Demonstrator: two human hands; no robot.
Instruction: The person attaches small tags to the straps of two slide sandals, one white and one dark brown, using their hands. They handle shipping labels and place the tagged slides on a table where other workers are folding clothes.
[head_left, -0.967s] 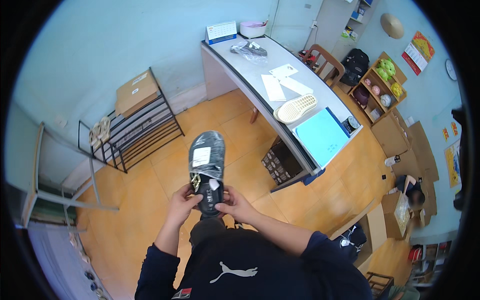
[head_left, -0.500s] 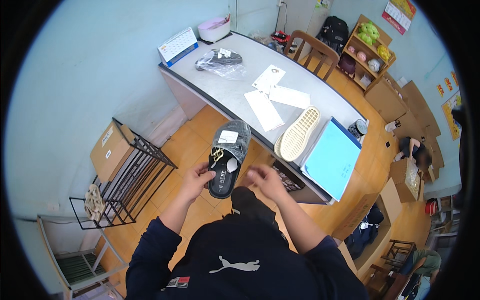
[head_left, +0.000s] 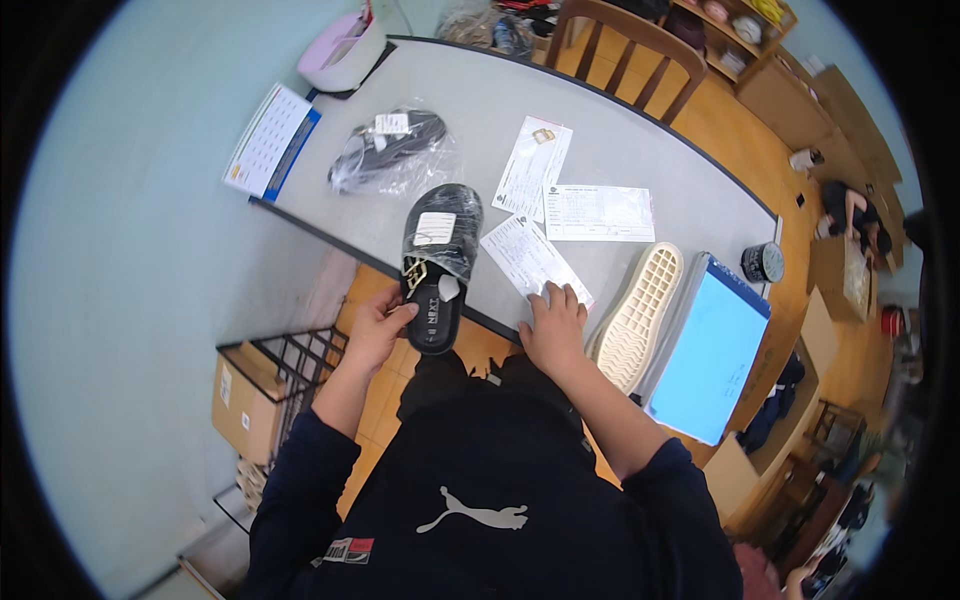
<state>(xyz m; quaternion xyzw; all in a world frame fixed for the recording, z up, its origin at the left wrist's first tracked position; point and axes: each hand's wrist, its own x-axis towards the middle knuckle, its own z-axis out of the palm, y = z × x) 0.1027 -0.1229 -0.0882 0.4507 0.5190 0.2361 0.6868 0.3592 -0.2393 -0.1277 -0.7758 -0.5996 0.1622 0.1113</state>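
Note:
My left hand (head_left: 377, 325) pinches the heel end of a black slide sandal (head_left: 440, 270), thumb on top of its footbed. Clear film and a white label cover the sandal's strap, and a gold buckle shows beside it. The sandal is held over the front edge of the grey table (head_left: 500, 90). My right hand (head_left: 556, 330) rests with fingers spread at the table's edge, fingertips on the lower end of a printed white sheet (head_left: 535, 262). Two more sheets, one upright (head_left: 535, 165) and one crosswise (head_left: 600, 213), lie just beyond. A second black sandal (head_left: 390, 145) lies in a clear bag farther back.
Right of my right hand lie cream shoe soles (head_left: 645, 310) and a blue folder (head_left: 712, 350), with a dark round tin (head_left: 762, 262) behind. A desk calendar (head_left: 272, 140) and a pink-white basket (head_left: 342, 55) stand at the left. A wooden chair (head_left: 630, 50) is beyond the table.
I have come closer to the table. My left hand has carried the sandal over its edge, and my right hand has moved from beside the sandal onto the paper sheet.

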